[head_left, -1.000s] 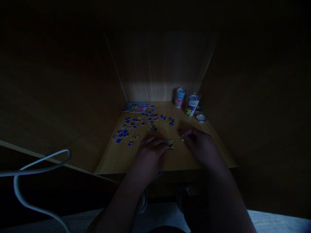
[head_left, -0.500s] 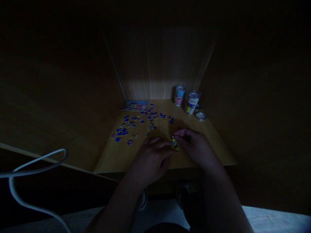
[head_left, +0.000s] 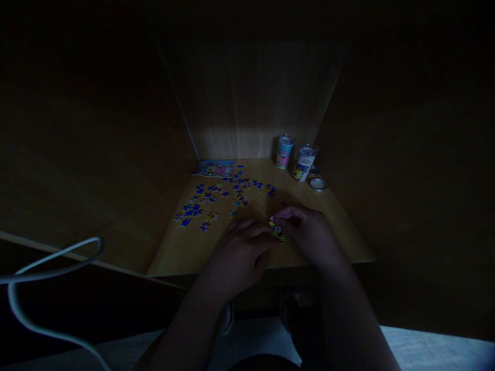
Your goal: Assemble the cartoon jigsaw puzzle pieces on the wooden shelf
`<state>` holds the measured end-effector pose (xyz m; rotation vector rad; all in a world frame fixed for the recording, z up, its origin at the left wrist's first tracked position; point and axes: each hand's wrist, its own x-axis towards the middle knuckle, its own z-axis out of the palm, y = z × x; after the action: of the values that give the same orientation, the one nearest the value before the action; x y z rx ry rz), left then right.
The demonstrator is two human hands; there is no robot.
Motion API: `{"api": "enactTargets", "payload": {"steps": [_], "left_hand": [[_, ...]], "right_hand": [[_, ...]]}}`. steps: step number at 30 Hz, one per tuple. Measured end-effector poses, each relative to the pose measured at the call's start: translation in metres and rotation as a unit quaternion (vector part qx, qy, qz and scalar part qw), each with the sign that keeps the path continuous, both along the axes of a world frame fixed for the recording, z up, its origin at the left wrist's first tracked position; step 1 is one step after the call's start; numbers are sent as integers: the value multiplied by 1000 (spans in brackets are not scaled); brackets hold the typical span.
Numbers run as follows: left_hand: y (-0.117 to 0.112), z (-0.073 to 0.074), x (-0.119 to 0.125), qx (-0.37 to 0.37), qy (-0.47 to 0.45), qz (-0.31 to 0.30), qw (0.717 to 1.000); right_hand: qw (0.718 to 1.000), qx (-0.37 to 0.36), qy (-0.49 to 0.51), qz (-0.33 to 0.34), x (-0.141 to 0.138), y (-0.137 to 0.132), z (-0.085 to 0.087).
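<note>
Near the front of the wooden surface lies a small yellow cluster of joined puzzle pieces (head_left: 278,233), partly covered by fingers. The thumb and index finger of my left hand (head_left: 242,250) grip it from the left side. My right hand (head_left: 311,232) is closed in a pinch on a pinkish puzzle piece (head_left: 271,220) at the cluster's upper edge. Dimness hides whether that piece is locked into the others. Loose puzzle pieces (head_left: 192,209), many showing blue backs, are scattered beyond and left of my hands.
A colourful cartoon picture sheet (head_left: 214,168) lies at the back left. Two clear-topped cans, a blue one (head_left: 284,153) and a white-labelled one (head_left: 303,165), stand at the back right beside a round metal lid (head_left: 318,184). Wooden walls flank the surface; a white cable (head_left: 54,332) loops at lower left.
My right fingertips have shifted slightly left over the cluster's upper edge, and the pinkish piece now shows there. My left hand stays nearly in place. The view has moved a little.
</note>
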<state>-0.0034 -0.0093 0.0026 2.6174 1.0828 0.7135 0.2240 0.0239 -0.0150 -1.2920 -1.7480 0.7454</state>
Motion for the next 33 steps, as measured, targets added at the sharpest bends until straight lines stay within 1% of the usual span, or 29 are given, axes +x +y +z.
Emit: {"api": "enactTargets", "payload": {"steps": [3, 10, 16, 24, 27, 29, 31, 33], "left_hand": [[0, 0, 0, -3, 1, 1, 1000], [0, -1, 0, 0, -4, 0, 1000], [0, 0, 1, -6, 6, 1, 1000], [-1, 0, 1, -7, 12, -2, 1000], [0, -1, 0, -8, 12, -2, 1000], [0, -1, 0, -8, 13, -1, 1000], [0, -2, -1, -4, 13, 1, 1000], [-1, -3, -1, 4, 11, 5, 1000]], "right_hand": [[1000, 8, -13, -2, -1, 0, -1], [1000, 22, 11, -2, 2, 2, -4], [999, 23, -19, 17, 1, 1, 0], [996, 48, -69, 3, -3, 1, 1], [995, 58, -78, -23, -4, 1, 2], [993, 66, -76, -55, -3, 1, 3], [986, 88, -77, -118, -1, 1, 2], [971, 111, -91, -189, 2, 2, 0]]}}
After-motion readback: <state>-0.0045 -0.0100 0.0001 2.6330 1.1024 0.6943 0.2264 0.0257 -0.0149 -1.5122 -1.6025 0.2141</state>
